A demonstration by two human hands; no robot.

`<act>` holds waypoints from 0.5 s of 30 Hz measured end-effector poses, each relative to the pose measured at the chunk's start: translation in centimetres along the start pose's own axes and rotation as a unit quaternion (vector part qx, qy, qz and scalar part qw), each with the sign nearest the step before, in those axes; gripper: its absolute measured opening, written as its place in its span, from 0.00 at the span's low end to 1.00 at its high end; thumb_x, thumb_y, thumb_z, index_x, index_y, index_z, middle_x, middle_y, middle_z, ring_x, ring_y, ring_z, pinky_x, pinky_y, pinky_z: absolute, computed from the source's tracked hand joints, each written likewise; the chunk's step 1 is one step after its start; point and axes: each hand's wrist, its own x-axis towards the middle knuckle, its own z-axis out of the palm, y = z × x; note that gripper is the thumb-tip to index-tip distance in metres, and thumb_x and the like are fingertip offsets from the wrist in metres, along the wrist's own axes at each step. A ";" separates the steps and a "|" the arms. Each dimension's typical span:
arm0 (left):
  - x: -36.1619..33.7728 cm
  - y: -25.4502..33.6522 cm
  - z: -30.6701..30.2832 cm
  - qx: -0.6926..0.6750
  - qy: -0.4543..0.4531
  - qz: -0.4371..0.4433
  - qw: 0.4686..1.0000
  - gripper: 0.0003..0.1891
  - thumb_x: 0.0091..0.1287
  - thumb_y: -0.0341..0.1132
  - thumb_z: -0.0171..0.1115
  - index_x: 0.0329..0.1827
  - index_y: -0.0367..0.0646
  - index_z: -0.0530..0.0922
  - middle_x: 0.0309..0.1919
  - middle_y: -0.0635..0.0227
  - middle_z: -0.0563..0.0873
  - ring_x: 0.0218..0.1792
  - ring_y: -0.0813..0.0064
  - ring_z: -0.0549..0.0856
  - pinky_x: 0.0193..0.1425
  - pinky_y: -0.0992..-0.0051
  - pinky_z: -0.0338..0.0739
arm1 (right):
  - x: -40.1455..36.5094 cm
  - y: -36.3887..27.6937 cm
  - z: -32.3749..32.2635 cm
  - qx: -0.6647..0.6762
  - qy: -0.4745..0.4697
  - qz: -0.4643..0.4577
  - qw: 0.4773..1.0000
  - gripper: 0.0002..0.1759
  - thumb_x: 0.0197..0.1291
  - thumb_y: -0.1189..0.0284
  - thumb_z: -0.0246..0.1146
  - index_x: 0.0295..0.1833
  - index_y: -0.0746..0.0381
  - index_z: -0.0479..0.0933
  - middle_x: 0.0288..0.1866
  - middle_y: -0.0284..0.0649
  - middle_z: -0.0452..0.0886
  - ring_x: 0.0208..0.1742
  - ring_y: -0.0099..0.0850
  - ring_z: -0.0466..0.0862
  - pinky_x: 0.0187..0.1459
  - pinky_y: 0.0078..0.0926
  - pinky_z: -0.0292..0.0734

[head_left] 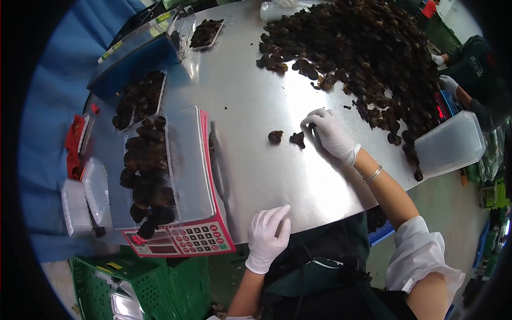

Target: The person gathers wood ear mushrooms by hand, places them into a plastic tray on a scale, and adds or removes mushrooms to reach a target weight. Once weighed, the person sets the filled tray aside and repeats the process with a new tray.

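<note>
My right hand (332, 134), in a white glove, is over the metal table with its fingers bent and nothing visible in them. Just left of its fingertips lie two loose dark brown mushrooms, one ragged (297, 140) and one rounder (275, 137). My left hand (268, 237), also gloved, hovers at the near table edge, thumb and fingers apart, holding nothing that I can see. To its left is a red-edged scale (188, 152) with a clear tray of mushrooms (146, 165) on its plate.
A large heap of mushrooms (368, 53) covers the far right. Beside it stands a translucent plastic tub (452, 144). Filled trays (141, 98) and empty clear trays (80, 205) sit at left. A green crate (136, 290) is below the scale. Another person works at the right.
</note>
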 end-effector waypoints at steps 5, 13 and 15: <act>0.0 -0.1 0.1 0.007 0.001 0.009 1.000 0.15 0.61 0.27 0.68 0.52 0.42 0.85 0.43 0.63 0.88 0.41 0.60 0.85 0.49 0.63 0.80 | 0.5 -3.0 1.5 0.114 0.014 0.049 0.992 0.20 0.66 0.68 0.60 0.62 0.61 0.76 0.59 0.49 0.76 0.59 0.48 0.73 0.66 0.41 0.67; 0.2 -0.4 0.0 0.010 0.008 0.045 0.999 0.15 0.59 0.28 0.69 0.51 0.43 0.85 0.42 0.64 0.88 0.40 0.61 0.85 0.47 0.64 0.79 | 5.2 -5.9 5.6 -0.038 0.001 -0.089 0.995 0.14 0.60 0.64 0.69 0.49 0.57 0.81 0.48 0.44 0.81 0.49 0.47 0.82 0.52 0.42 0.79; 0.0 -0.4 -0.1 0.021 0.016 0.036 0.999 0.15 0.60 0.28 0.68 0.51 0.43 0.85 0.42 0.64 0.88 0.40 0.61 0.85 0.48 0.64 0.79 | 7.3 -6.0 7.4 -0.030 -0.033 -0.089 0.995 0.10 0.60 0.64 0.69 0.41 0.58 0.80 0.44 0.44 0.81 0.48 0.46 0.83 0.51 0.41 0.81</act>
